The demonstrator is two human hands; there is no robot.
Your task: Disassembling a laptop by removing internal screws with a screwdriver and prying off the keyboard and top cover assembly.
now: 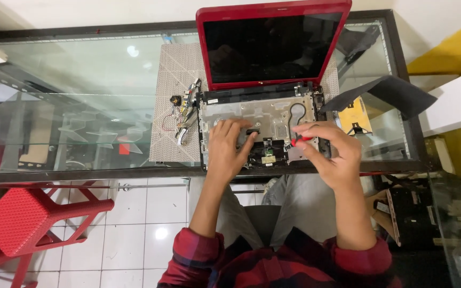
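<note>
On the glass table [81,80], over a pale woven mat [174,80], lies the red laptop [273,42] with its keyboard cover off, the bare metal chassis [262,114] open to us and the dark screen standing at the far side. Our left hand [229,146] rests flat on the near left part of the chassis, fingers spread a little and pressed down beside a small black part near the middle; it grips nothing. Our right hand [329,152] pinches a small red-handled screwdriver [301,140], thumb and forefinger closed on the handle, the tip pointing left toward the near middle of the chassis. We cannot tell whether the tip touches a screw; it is too small to see.

To do this well, we judge that the left hand should hold the base steady so it does not slide on the mat, while the right brings the driver upright over the screw head before turning, with light downward pressure to avoid slipping. The black cable [294,114] looped on the right of the chassis should stay out of the tip's path. Loose removed parts and wires [185,112] sit on the mat just left of the laptop, and a dark cloth [390,93] lies to the right.
</note>
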